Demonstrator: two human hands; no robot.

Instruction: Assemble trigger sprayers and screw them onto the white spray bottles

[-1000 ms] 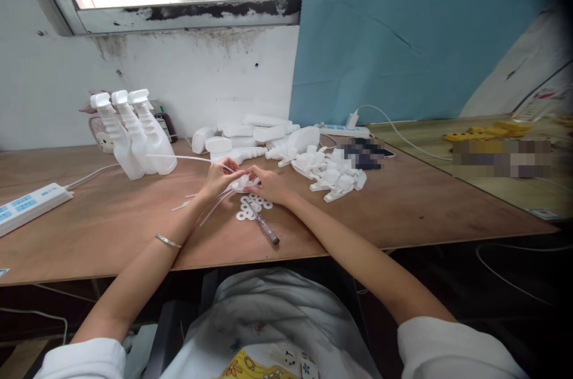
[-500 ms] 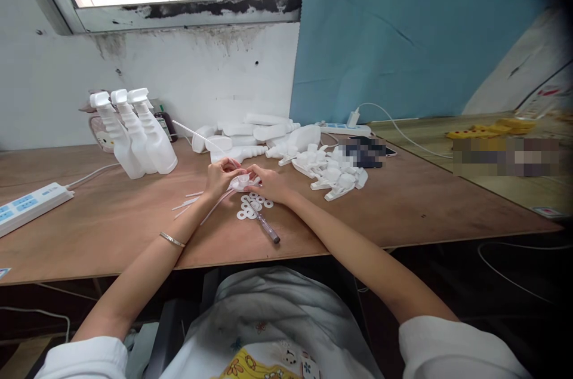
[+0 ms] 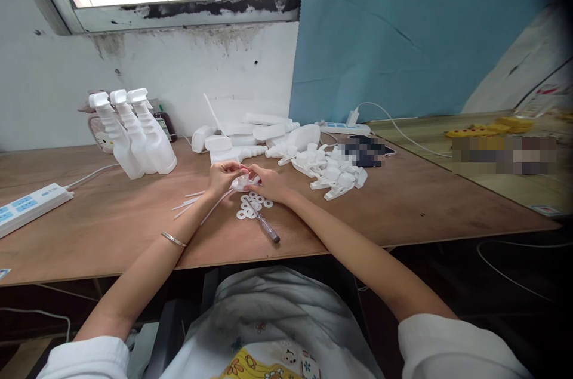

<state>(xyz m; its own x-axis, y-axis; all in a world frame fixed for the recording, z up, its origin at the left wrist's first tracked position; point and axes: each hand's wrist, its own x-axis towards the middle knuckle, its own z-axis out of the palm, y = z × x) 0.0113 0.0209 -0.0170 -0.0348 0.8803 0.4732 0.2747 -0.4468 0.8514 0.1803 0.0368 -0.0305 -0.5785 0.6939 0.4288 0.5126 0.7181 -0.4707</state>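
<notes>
My left hand (image 3: 222, 177) is closed, its fingertips pinching a thin white plastic tube (image 3: 211, 109) that sticks up toward the wall. My right hand (image 3: 272, 184) is wrapped round a white spray trigger head (image 3: 242, 183), mostly hidden by the fingers. The tube's lower end is at the head, but whether it sits inside I cannot tell. Just below my hands lie several white ring washers (image 3: 247, 209) and a screwdriver (image 3: 269, 230) with a clear handle. More thin tubes (image 3: 184, 207) rest beside my left wrist.
Three white spray bottles (image 3: 150, 146) stand at the back left, near a power strip (image 3: 33, 207). White bottles (image 3: 268, 130) lie along the wall. Several loose spray heads (image 3: 333, 170) are piled right of my hands, near a dark, partly blurred phone (image 3: 369, 155).
The tube in my left hand has swung from leaning far left to standing more upright. My right hand stays on the spray head, almost unmoved.
</notes>
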